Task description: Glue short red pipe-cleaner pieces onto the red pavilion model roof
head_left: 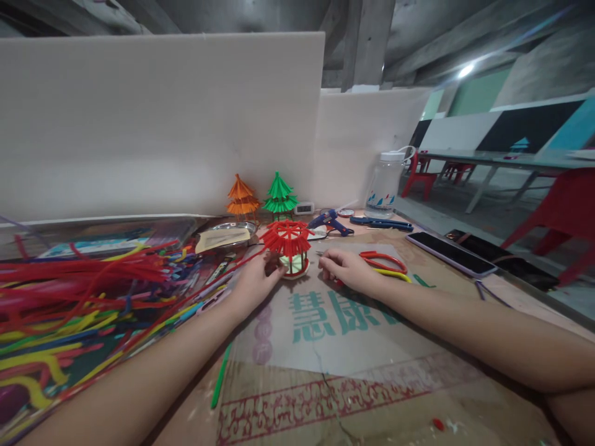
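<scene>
A small red pavilion model (287, 238), made of pipe cleaners, stands upright on a round pale base with a red rim. My left hand (258, 279) closes on the left side of that base, thumb at the front. To the right of the model, my right hand (346, 267) rests low over the sheet with its fingers curled in a pinch. A small greyish tip shows by those fingers, too small to name. Just beyond the right hand lie red-handled scissors (395, 260) and a yellow pipe cleaner (393, 274).
Loose pipe cleaners (93, 297) pile up at left. Orange (242, 197) and green pavilion models (280, 195) stand behind, near a metal dish (248, 226), a blue glue gun (331, 222) and a water bottle (383, 186). A phone (450, 253) lies at right.
</scene>
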Tool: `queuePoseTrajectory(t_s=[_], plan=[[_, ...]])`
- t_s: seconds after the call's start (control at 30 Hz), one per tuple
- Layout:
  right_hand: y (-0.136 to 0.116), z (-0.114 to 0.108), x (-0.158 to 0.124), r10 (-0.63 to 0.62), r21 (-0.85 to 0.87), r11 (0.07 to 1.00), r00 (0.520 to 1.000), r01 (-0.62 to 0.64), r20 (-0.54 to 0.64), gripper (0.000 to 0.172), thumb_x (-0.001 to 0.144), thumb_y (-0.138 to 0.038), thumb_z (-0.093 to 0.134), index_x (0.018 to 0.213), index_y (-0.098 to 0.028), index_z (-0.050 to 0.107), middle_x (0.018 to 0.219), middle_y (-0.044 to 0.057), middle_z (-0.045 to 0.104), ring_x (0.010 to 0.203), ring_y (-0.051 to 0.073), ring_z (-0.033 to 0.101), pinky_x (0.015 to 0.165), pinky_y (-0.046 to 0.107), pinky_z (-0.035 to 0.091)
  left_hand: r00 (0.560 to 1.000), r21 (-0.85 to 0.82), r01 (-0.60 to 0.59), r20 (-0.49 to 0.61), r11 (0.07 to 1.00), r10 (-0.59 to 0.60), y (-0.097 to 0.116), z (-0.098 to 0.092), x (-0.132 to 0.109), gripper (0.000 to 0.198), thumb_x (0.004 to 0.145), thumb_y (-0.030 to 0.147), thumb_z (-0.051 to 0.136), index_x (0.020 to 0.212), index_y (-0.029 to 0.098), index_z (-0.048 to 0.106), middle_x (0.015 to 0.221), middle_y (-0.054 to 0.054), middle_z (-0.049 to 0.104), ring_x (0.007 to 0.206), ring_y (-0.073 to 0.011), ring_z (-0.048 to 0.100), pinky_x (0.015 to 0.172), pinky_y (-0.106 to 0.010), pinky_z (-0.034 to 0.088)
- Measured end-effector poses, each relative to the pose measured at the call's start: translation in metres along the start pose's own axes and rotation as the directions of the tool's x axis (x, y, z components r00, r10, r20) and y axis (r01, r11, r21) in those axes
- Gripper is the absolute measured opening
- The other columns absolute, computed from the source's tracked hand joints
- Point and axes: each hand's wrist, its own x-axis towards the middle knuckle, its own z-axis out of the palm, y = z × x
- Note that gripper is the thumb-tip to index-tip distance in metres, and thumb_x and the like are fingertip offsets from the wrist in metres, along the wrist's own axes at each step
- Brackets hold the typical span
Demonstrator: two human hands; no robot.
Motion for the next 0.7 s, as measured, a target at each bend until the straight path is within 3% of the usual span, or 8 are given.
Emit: queuePoseTrajectory(t_s=[0.4, 0.57, 0.7], plan=[[0.002, 0.001, -0.001, -0.046, -0.102, 0.994, 0.999, 0.048, 0.021, 0.026, 0.094, -0.039, 0.047, 0.085, -0.020, 0.062, 0.073, 0.003, 0.071, 0.058, 0.016, 0.063, 0.057, 0.028, 0.048, 0.997, 0.070, 0.027, 0.066, 0.997, -0.031, 0.003, 0.000, -0.003, 0.019, 0.086, 0.029, 0.061, 0.095, 0.020, 0.075, 0.099, -0.005, 0.079, 0.091, -0.0235, 0.073, 0.085, -0.034, 0.054], [0.000, 0.000, -0.002, -0.080, -0.174, 0.982, 0.997, 0.079, 0.004, 0.024, 0.094, -0.035, 0.048, 0.086, -0.019, 0.064, 0.073, 0.003, 0.071, 0.061, 0.015, 0.062, 0.059, 0.027, 0.045, 1.000, 0.082, 0.029, 0.002, 0.996, -0.029, -0.010, 0.001, 0.000, 0.022, 0.088, 0.030, 0.056, 0.097, 0.017, 0.071, 0.104, -0.010, 0.076, 0.102, -0.0267, 0.070, 0.095, -0.040, 0.052], [0.000, -0.001, -0.002, -0.119, -0.214, 0.970, 0.993, 0.118, 0.007, 0.026, 0.094, -0.036, 0.048, 0.083, -0.019, 0.064, 0.072, 0.002, 0.070, 0.061, 0.015, 0.060, 0.058, 0.026, 0.042, 0.994, -0.040, 0.092, -0.063, 0.995, -0.094, -0.020, 0.003, 0.004, 0.028, 0.082, 0.019, 0.052, 0.108, 0.015, 0.063, 0.114, -0.012, 0.072, 0.104, -0.0246, 0.070, 0.097, -0.040, 0.053]])
